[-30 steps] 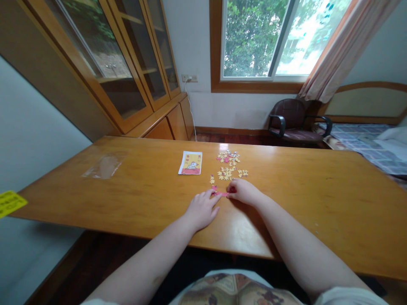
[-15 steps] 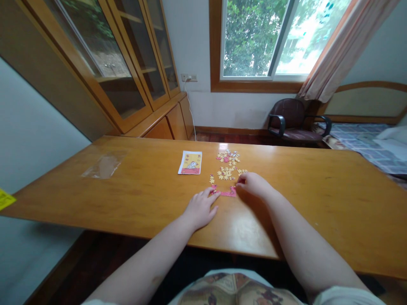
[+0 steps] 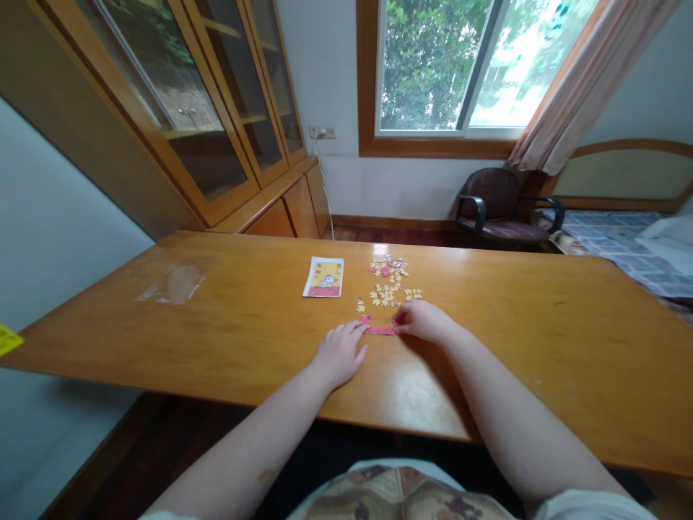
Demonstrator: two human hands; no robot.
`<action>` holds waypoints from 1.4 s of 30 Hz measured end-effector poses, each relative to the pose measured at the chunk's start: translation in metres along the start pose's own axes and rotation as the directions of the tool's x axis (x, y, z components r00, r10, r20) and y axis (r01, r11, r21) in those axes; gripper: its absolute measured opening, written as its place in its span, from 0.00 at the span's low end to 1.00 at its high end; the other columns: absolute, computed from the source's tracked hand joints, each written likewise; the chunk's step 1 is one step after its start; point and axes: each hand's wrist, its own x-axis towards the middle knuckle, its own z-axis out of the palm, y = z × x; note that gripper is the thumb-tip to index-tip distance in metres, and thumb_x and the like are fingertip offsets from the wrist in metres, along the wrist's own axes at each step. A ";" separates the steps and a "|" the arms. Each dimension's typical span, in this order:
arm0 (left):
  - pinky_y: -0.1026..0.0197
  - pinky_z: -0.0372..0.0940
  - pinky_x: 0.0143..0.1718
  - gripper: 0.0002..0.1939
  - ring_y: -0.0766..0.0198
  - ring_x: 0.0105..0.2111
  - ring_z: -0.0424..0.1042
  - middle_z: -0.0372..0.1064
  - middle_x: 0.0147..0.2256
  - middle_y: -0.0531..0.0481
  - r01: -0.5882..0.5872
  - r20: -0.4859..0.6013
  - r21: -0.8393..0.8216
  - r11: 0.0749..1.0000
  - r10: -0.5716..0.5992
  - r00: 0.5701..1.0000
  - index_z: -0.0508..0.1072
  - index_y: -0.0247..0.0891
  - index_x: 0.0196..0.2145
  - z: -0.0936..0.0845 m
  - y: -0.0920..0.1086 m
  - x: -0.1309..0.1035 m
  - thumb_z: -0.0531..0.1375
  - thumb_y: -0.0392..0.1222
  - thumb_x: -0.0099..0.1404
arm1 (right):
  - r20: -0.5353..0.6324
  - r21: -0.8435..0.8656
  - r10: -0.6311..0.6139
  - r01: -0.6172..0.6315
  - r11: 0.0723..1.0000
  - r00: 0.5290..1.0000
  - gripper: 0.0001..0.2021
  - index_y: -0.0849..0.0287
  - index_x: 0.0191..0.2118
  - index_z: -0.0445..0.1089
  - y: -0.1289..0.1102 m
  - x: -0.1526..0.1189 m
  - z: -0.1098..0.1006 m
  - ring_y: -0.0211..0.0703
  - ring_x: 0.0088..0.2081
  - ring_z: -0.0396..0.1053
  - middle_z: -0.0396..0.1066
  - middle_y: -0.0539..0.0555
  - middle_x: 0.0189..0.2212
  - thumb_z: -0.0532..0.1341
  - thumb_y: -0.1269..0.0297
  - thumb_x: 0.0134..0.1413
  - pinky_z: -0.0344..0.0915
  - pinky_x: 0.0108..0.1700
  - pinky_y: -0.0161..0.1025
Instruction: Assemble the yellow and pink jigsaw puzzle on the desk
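Observation:
A joined strip of pink jigsaw puzzle pieces point(image 3: 381, 331) lies on the table, its two ends turned upward into short sides. My left hand point(image 3: 340, 352) rests flat with fingers stretched out, fingertips touching the strip's left end. At the right end, my right hand point(image 3: 424, 321) has its fingers curled and pressed together on a pink puzzle piece, largely covered by them. Just beyond are loose yellow puzzle pieces point(image 3: 384, 295), with a few more yellow pieces point(image 3: 360, 305) above the left end.
Further back sits a mixed pile of puzzle pieces point(image 3: 388, 269). A picture card point(image 3: 325, 278) with a white animal on yellow and pink lies left of it. Clear plastic wrapping point(image 3: 176, 283) is on the wooden table point(image 3: 260, 325) at the left. An armchair point(image 3: 495, 206) stands behind the table.
My right hand has moved slightly left and down onto the strip's right end, covering it. My left hand has shifted a little left, its index finger drawn back from the strip.

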 end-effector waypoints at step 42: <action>0.49 0.61 0.56 0.22 0.54 0.53 0.65 0.63 0.58 0.46 -0.047 0.014 0.025 0.999 0.047 0.999 0.66 0.43 0.57 -0.001 0.001 -0.001 0.53 0.42 0.66 | -0.039 -0.086 -0.003 0.000 0.996 0.999 0.13 0.55 0.37 0.77 -0.002 -0.006 -0.006 0.45 0.37 0.71 0.75 0.55 0.36 0.66 0.55 0.46 0.62 0.37 0.35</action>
